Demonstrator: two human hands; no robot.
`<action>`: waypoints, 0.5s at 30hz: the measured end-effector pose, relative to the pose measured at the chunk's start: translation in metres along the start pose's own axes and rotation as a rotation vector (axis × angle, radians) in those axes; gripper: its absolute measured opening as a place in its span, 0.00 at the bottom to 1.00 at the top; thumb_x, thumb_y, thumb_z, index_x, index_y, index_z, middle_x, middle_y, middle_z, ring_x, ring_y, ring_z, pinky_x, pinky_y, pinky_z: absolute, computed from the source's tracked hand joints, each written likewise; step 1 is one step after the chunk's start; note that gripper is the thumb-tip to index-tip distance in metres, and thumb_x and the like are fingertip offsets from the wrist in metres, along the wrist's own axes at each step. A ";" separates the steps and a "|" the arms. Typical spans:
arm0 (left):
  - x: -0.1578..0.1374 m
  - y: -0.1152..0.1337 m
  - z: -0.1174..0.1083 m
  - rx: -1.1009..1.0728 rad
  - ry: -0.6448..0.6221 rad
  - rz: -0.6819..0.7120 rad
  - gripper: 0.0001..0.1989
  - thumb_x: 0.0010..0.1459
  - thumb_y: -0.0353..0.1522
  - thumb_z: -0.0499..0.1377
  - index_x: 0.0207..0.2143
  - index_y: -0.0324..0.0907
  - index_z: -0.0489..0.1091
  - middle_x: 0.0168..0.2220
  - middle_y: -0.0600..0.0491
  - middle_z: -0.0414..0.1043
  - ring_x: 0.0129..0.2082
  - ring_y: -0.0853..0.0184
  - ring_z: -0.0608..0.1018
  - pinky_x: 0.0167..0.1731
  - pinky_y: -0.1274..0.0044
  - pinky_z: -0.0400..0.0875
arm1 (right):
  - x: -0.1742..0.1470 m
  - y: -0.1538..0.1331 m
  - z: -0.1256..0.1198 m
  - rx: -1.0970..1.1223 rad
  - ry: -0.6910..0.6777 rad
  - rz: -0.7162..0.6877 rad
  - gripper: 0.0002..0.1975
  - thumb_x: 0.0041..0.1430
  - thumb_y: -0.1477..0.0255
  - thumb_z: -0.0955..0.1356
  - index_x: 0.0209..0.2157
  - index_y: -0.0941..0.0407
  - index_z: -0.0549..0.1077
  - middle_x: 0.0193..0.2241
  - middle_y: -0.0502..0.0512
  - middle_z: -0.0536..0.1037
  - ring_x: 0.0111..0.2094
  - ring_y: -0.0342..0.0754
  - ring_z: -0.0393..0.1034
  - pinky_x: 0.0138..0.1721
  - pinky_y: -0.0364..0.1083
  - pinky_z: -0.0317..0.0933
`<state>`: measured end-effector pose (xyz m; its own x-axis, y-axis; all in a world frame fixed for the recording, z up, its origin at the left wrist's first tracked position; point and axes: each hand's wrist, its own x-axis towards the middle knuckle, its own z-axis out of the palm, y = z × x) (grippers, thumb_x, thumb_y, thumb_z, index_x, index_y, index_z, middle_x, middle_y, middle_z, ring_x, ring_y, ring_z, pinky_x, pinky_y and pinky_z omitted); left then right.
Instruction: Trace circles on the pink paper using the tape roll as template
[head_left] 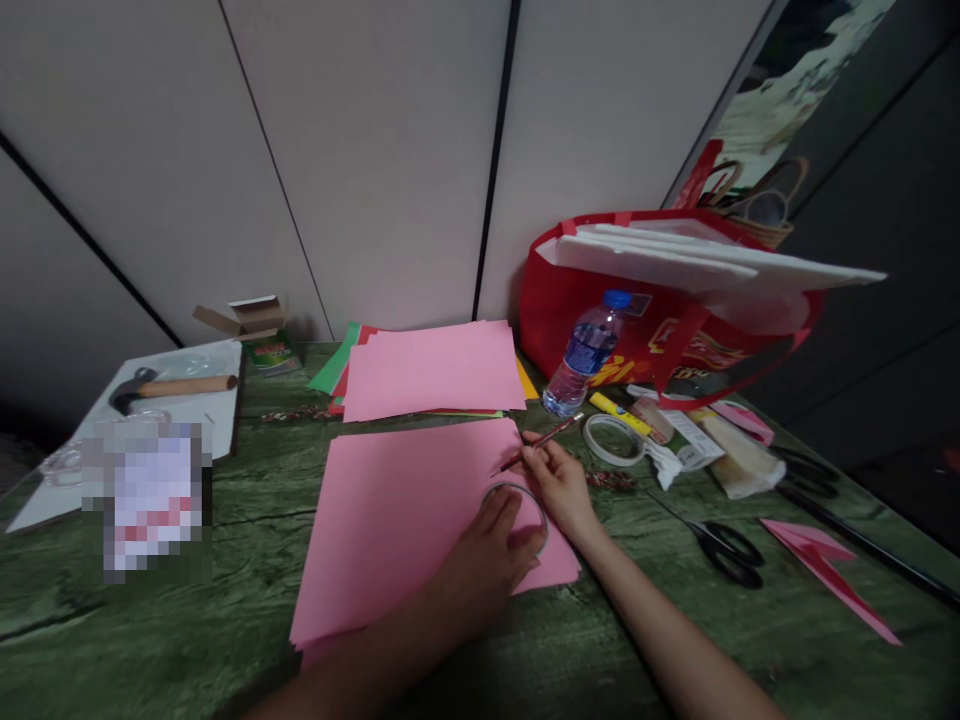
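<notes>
A stack of pink paper sheets (405,510) lies flat on the green wood-grain table. My left hand (487,550) holds a thin-rimmed ring (543,508) down near the right edge of the sheets, fingers inside its rim and thumb at its near side. Much of the ring is hidden under that hand. In my right hand (559,480) is a dark red pencil (551,435), its tip pointing left over the paper just above the ring. The right palm's side rests at the paper's edge.
Behind lie more coloured sheets (435,370). A water bottle (589,355) stands before a red bag (660,340). To the right are a tape roll (613,440), a yellow glue stick (619,412), scissors (724,550) and folded pink paper (829,570). At left: hammer (176,387), open box (266,340).
</notes>
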<state>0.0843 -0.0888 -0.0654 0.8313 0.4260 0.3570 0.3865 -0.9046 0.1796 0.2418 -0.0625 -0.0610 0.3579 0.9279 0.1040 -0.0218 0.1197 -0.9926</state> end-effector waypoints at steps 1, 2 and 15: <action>-0.001 0.000 0.001 0.001 0.000 0.000 0.16 0.61 0.34 0.54 0.50 0.40 0.64 0.56 0.38 0.58 0.60 0.49 0.59 0.54 0.61 0.62 | 0.000 -0.001 0.001 -0.017 -0.015 -0.015 0.20 0.50 0.57 0.69 0.40 0.55 0.69 0.25 0.50 0.78 0.27 0.48 0.74 0.33 0.47 0.68; -0.001 0.000 0.001 0.002 0.001 0.000 0.16 0.61 0.34 0.54 0.51 0.40 0.63 0.56 0.38 0.58 0.60 0.50 0.59 0.55 0.62 0.62 | 0.001 -0.002 0.002 -0.039 -0.029 -0.035 0.19 0.51 0.58 0.68 0.41 0.55 0.69 0.27 0.51 0.78 0.29 0.48 0.74 0.34 0.48 0.67; -0.001 0.001 0.002 -0.033 0.014 -0.005 0.17 0.61 0.34 0.54 0.52 0.40 0.64 0.55 0.38 0.59 0.60 0.48 0.57 0.55 0.58 0.61 | -0.002 -0.004 0.010 -0.125 -0.125 -0.122 0.14 0.56 0.61 0.66 0.41 0.54 0.69 0.28 0.51 0.79 0.31 0.48 0.74 0.36 0.47 0.66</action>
<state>0.0848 -0.0900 -0.0668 0.8235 0.4310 0.3689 0.3772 -0.9017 0.2114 0.2322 -0.0609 -0.0566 0.2320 0.9468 0.2230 0.1338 0.1960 -0.9714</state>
